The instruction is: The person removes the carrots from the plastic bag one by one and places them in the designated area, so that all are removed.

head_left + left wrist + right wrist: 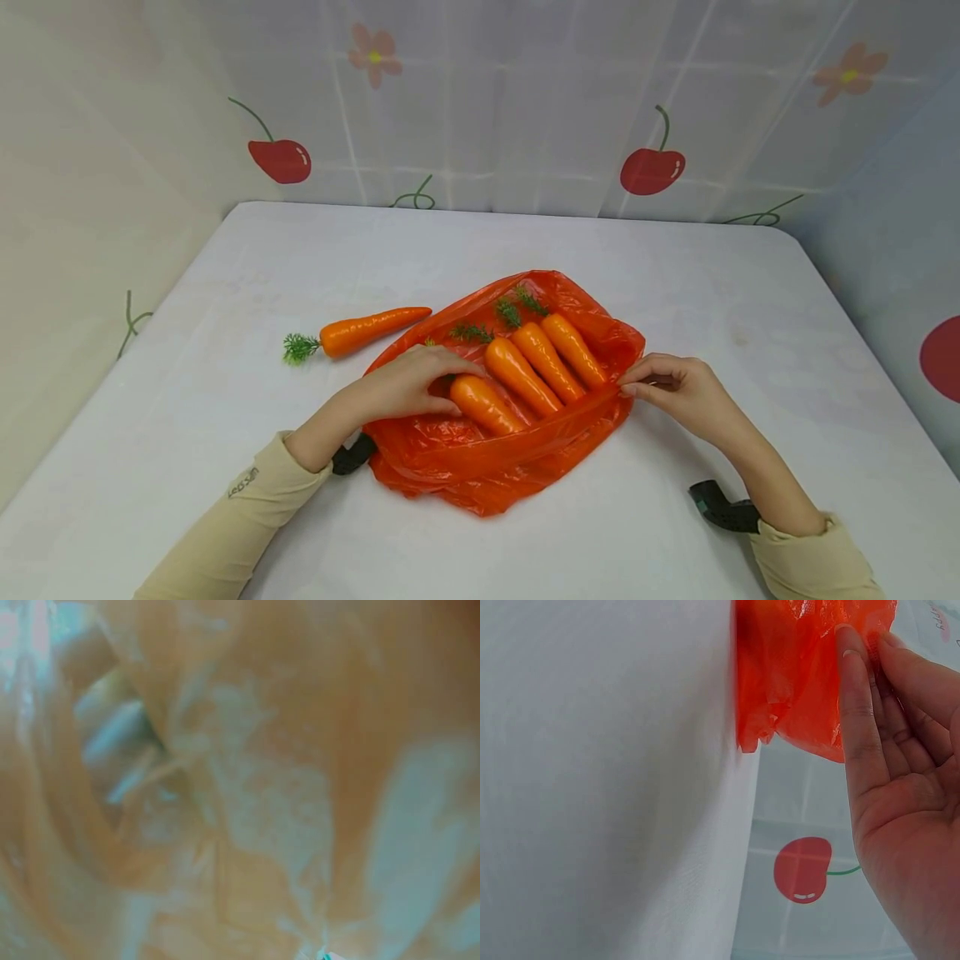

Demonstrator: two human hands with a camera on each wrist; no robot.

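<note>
A red plastic bag (480, 454) lies spread on the white table with its mouth wide. Several orange carrots with green tops sit in it side by side, slanting down to the right; one is the middle carrot (521, 375). My left hand (412, 383) reaches into the bag and grips the nearest carrot (486, 404) near its top end. At the bag's right rim, my right hand (682, 396) pinches the plastic between thumb and fingers, as the right wrist view also shows with the bag (802, 682). Blurred plastic fills the left wrist view.
One loose carrot (367, 332) lies on the table (247, 275) behind and left of the bag, its green top to the left. A pale curtain (480, 100) printed with cherries and flowers stands behind the table. Each wrist bears a black device (723, 507).
</note>
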